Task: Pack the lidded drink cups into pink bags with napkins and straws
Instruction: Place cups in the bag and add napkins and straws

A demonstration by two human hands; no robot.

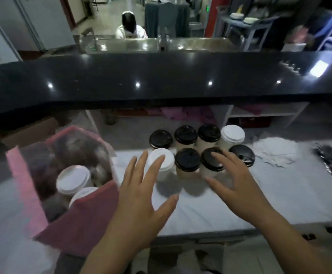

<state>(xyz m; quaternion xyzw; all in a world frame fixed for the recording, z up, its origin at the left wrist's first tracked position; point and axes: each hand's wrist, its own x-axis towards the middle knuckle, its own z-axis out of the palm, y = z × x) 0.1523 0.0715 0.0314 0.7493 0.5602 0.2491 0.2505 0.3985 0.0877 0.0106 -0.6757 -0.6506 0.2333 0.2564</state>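
The left hand (141, 196) is held wide open, fingers spread and nothing gripped, with its fingertips reaching over the near white-lidded cup (167, 163); whether the lid is touched cannot be told. The right hand (234, 186) is likewise spread wide and empty, its fingertips lying across the top of a black-lidded cup (208, 161), and contact there cannot be told either. Between these two cups a middle black-lidded cup (187, 159) is seen, and just right of the right hand a further black lid (241, 155) closes the near row. Behind it a far row (185, 134) of three black lids is set close, ended on the right by a far white-lidded cup (232, 134). All eight cups are stood upright on the white bench (279, 198). To the left of the left hand, a pink bag (78, 220) is stood open on the bench, and two white lids (73, 179) are visible inside it among darker, blurred shapes. To the right of the cups a loose heap of white napkins (275, 151) is laid, and further right a dark bundle (331, 163) is too blurred to identify. Beyond the bench a glossy black counter (161, 80) is stretched across the scene, with pink material (181, 112) tucked on the shelf beneath it. Past the counter a person in white (130, 28) is seated.
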